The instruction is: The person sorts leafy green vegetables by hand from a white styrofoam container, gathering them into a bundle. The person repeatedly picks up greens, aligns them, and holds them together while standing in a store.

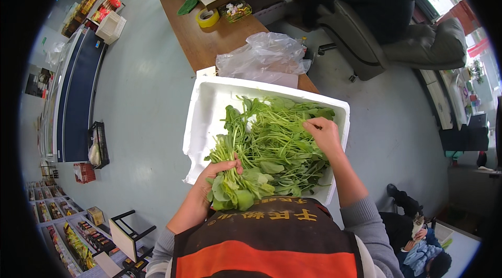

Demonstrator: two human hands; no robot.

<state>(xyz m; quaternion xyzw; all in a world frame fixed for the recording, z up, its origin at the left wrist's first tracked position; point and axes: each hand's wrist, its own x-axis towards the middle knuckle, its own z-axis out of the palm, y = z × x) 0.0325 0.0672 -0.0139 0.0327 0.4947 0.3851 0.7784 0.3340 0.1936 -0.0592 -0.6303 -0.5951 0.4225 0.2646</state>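
A white foam box (204, 111) sits before me, with a loose heap of leafy greens (274, 137) on thin pale stems in it. My left hand (219, 170) is closed around a bunch of the greens (235, 191) at the box's near left corner. The stems of that bunch point away from me, and its leaves hang towards my apron. At the right side of the heap, my right hand (325, 135) has thumb and fingertips pinched together on the greens. Its curled fingers partly hide what lies between them.
Beyond the box stands a brown wooden desk (180, 23) with a crumpled clear plastic bag (262, 56) and a yellow tape roll (207, 17). Someone sits in a grey office chair (353, 43) at upper right. Another seated person (423, 246) holds a cat at lower right.
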